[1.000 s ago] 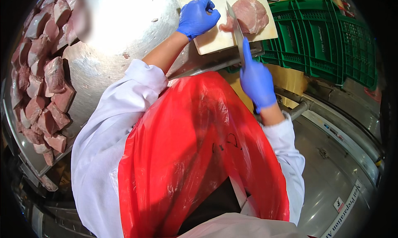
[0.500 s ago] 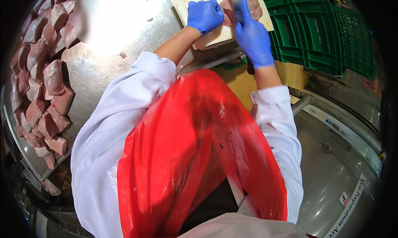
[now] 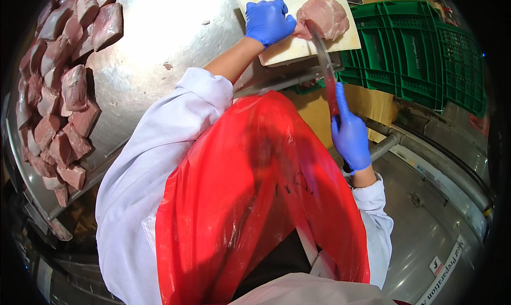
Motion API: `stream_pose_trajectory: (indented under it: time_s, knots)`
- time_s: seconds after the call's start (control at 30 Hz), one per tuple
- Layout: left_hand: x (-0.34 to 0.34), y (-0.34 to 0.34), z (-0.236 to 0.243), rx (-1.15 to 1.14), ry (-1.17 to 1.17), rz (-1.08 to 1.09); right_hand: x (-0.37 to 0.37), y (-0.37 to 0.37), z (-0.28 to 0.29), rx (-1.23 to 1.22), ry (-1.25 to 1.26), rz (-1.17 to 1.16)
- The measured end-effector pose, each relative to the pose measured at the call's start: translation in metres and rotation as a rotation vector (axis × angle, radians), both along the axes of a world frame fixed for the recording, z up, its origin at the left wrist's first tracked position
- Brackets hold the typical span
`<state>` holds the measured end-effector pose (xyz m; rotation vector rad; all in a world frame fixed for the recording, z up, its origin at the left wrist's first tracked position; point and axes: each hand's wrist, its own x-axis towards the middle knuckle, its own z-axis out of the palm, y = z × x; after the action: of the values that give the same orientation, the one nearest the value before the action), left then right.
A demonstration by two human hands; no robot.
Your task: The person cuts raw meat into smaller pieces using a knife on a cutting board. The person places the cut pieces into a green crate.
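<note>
The handle of a long steel knife (image 3: 323,57) is mostly hidden inside a blue-gloved right hand (image 3: 351,140), while the blue-gloved left hand (image 3: 266,24) conceals its curled fingertips, leaving their grip unclear. The upper edge crops a white plastic cutting board (image 3: 279,57) and piled raw pink meat pieces (image 3: 56,55); glare washes out part of a silver metal table (image 3: 128,87).

The right hand (image 3: 351,141) has drawn the knife (image 3: 325,60) back, leaving only its front end at the meat (image 3: 329,18).
</note>
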<state>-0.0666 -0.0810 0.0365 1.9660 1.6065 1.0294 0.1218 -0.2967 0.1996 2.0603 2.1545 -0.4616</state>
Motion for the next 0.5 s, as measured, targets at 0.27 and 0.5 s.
stream_pose_trajectory:
  time_s: [0.27,0.5]
  knots:
    - [0.020,0.017,-0.009,-0.030,0.122,-0.054,-0.014,0.113,-0.038,0.348,0.115,0.052]
    - [0.016,0.008,-0.009,0.024,0.112,-0.003,-0.038,0.145,-0.059,0.160,-0.256,0.211]
